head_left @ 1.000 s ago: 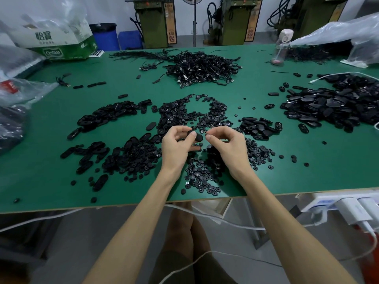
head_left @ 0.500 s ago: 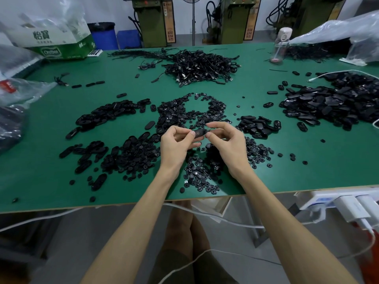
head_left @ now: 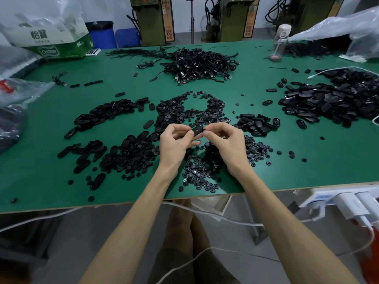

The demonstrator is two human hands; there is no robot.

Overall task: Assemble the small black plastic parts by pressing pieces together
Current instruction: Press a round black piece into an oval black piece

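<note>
Two white cables point(head_left: 205, 219) hang under the near edge of the green tabletop point(head_left: 41, 165), and a white power strip point(head_left: 326, 196) with plugs sits at the right of this edge. On the tabletop, closest to the person, lies a heap of small round black parts point(head_left: 196, 177). Above this heap both hands meet. The left hand point(head_left: 176, 144) and the right hand point(head_left: 227, 144) each pinch one end of a small black oval piece point(head_left: 198, 130) between thumb and fingertips, so the piece is held in the air between them, not touching the tabletop. To the left of the hands are oval black shells point(head_left: 102, 117) in loose groups. To the right is a smaller group of shells point(head_left: 256, 125), and further right a big pile of black parts point(head_left: 332, 103). Behind them, in the middle, is a tangle of black cables point(head_left: 201, 64). At the far edge stand a clear bottle point(head_left: 280, 43) on the right and a green and white cardboard box point(head_left: 55, 39) on the left.
</note>
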